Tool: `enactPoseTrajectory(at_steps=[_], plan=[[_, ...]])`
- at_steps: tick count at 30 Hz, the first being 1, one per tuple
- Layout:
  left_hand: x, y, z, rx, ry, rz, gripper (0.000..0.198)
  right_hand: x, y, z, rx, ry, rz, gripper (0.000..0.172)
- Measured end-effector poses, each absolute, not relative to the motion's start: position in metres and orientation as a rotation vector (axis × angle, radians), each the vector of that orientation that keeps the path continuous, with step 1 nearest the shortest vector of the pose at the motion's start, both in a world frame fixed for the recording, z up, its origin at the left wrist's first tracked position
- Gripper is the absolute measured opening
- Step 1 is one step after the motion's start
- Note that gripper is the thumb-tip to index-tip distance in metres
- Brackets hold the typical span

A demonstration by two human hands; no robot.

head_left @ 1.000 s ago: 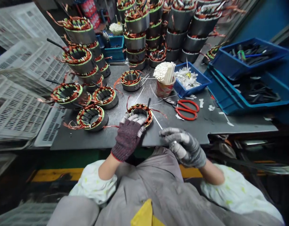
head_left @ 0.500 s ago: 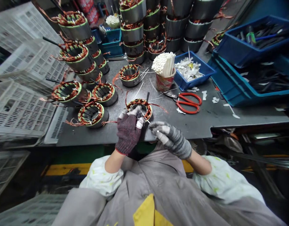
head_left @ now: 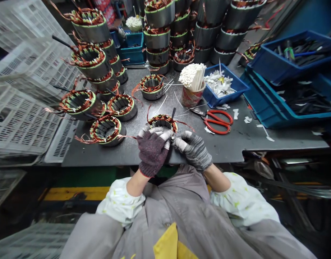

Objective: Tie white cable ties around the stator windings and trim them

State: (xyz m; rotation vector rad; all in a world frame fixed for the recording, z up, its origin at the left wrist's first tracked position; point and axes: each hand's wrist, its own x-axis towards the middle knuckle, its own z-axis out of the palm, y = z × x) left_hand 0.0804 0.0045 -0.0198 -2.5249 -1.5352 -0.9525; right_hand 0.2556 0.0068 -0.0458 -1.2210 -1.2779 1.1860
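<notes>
At the middle of the worktop's front edge stands a dark steel ring stator wound with copper wire (head_left: 162,118). Leftward, an open strip of the dark grey metal worktop (head_left: 221,147) reaches a similar copper-wound ring (head_left: 107,130) near the front left corner, crossed by a few copper leads (head_left: 130,136). Rightward, bare surface runs along the front edge, with red-handled metal scissors (head_left: 218,122) lying farther back. Thin white strips (head_left: 161,104) lie behind the stator.

Both forearms slant inward across the front edge. The left hand in a maroon knit glove (head_left: 153,149) lies palm down, fingers over the stator's near rim; I cannot tell whether they grip. The right hand in a striped grey glove (head_left: 193,149) bends its fingers, tips gathered beside that rim; whether they pinch anything is hidden.
</notes>
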Motion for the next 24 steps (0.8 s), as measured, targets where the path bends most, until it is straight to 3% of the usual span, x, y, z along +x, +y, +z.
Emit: enactPoseTrajectory(at_steps=[10,19,21,24], plan=[[0.078,0.003,-0.017,-2.538,-1.441,-0.89,0.029,0.26,0.01,-0.053,-1.236,-1.437,1.021,0.016],[0.08,0.0,-0.018,-2.591,-1.407,-0.965,0.026,0.271,0.017,-0.043,-1.113,-2.047,0.317,0.024],[0.085,-0.001,-0.018,-2.556,-1.485,-0.951,0.027,0.271,0.014,-0.035,-1.155,-1.992,0.214,0.026],[0.09,0.0,-0.019,-2.514,-1.6,-0.937,0.024,0.278,0.008,-0.028,-1.153,-1.696,0.327,0.028]])
